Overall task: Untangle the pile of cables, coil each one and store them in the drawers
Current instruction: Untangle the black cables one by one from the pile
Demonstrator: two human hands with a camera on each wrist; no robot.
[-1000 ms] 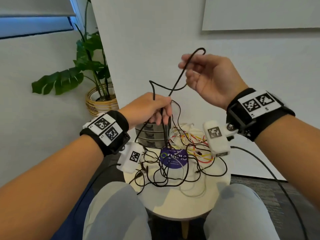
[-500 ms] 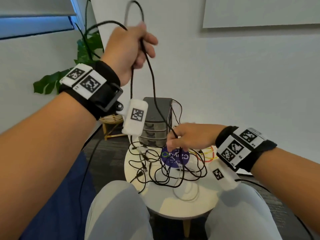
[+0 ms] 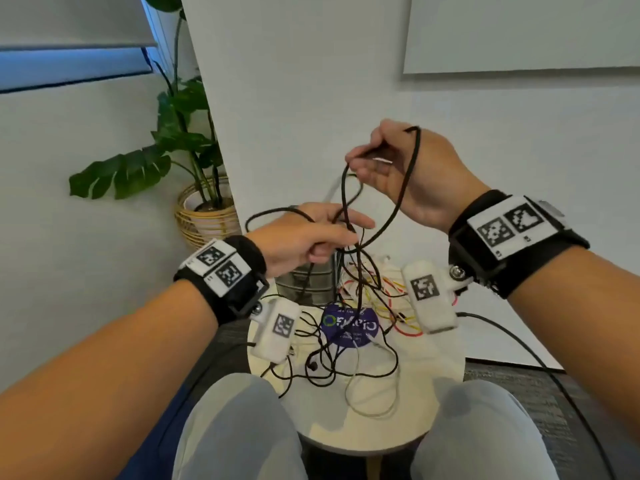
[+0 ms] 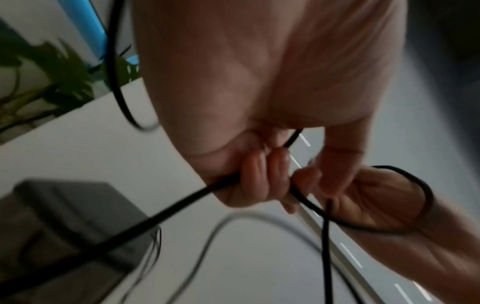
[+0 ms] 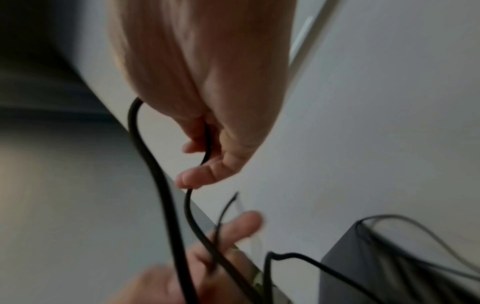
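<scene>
Above the round table (image 3: 433, 403), the right hand (image 3: 412, 171) is pinching a loop of the black cable (image 3: 391, 216) while the left hand (image 3: 304, 240) is gripping its strands lower down; being light, limp and likely snag-prone, it is best held near a free end.

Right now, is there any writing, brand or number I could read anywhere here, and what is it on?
Purple round sticker on the round table: white lettering, upside down and blurred, unreadable.
Wrist band tags: black-and-white code patterns, tiny digits too small to read.
Grey drawer unit: no text visible.
</scene>
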